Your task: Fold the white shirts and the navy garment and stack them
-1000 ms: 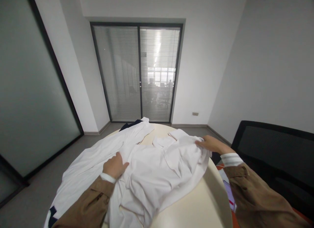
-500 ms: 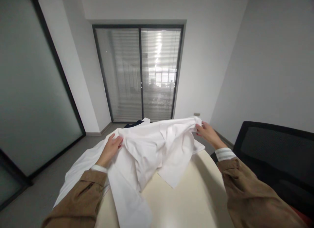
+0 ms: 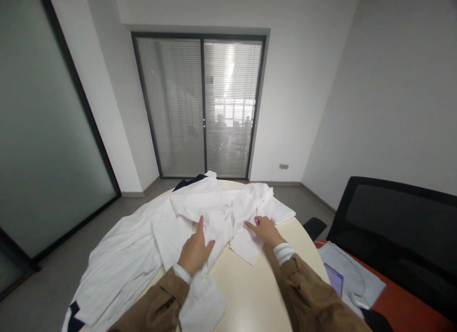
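A crumpled white shirt (image 3: 210, 206) lies on the round cream table (image 3: 246, 294), its folds heaped at the far side and one end hanging towards me. My left hand (image 3: 196, 251) is over its near folds, index finger stretched forward and thumb apart, holding nothing. Just at the right part of the cloth is my right hand (image 3: 267, 230), thumb out and fingers partly curled; no cloth shows gripped in it. More white cloth (image 3: 121, 246) with dark navy patches spreads over the table's left side. Whether it is a separate garment I cannot tell.
At the right stands a black mesh chair (image 3: 400, 227) with a red seat (image 3: 403, 298). Papers (image 3: 350, 265), a phone (image 3: 334, 278) and a small white object (image 3: 359, 301) lie on that seat. A glass partition with blinds (image 3: 228, 108) is ahead.
Both hands have let go of the raised white shirt and drawn inward and nearer to me. The cloth has sunk onto the table. The things on the chair have come into view.
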